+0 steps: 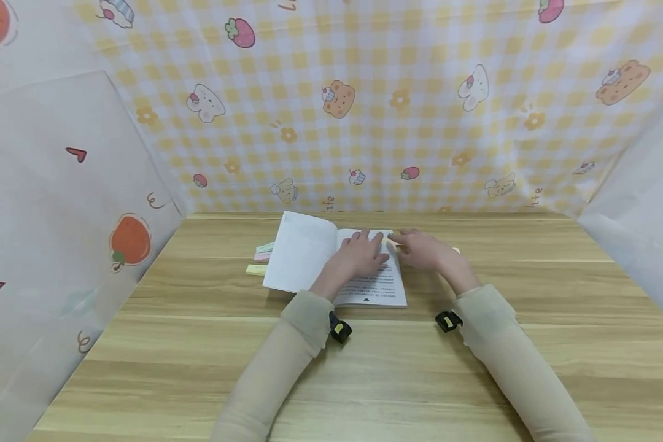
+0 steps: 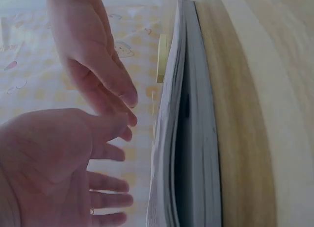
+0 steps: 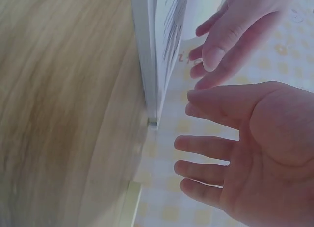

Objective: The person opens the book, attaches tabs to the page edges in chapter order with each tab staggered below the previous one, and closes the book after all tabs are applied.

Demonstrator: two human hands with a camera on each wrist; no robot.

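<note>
Currently an open white paperback book with printed text [image 1: 331,264] lies flat on the light wooden table [image 1: 364,368], toward the far edge, near the yellow checked cartoon-print backdrop [image 1: 398,123]. Left hand [image 1: 359,255] is over the right-hand page, fingers straight and spread, holding nothing; the head view suggests it rests on the page, while the left wrist view shows a gap between its palm and the book. Right hand [image 1: 422,248] is just beside it at the book's right edge, fingers also straight, gripping nothing, its fingertips close to the left hand's. Pastel paper strips, green, pink and yellow [image 1: 261,258], stick out from under the book's left side. Another yellow strip [image 2: 162,58] shows past the book's far end.
</note>
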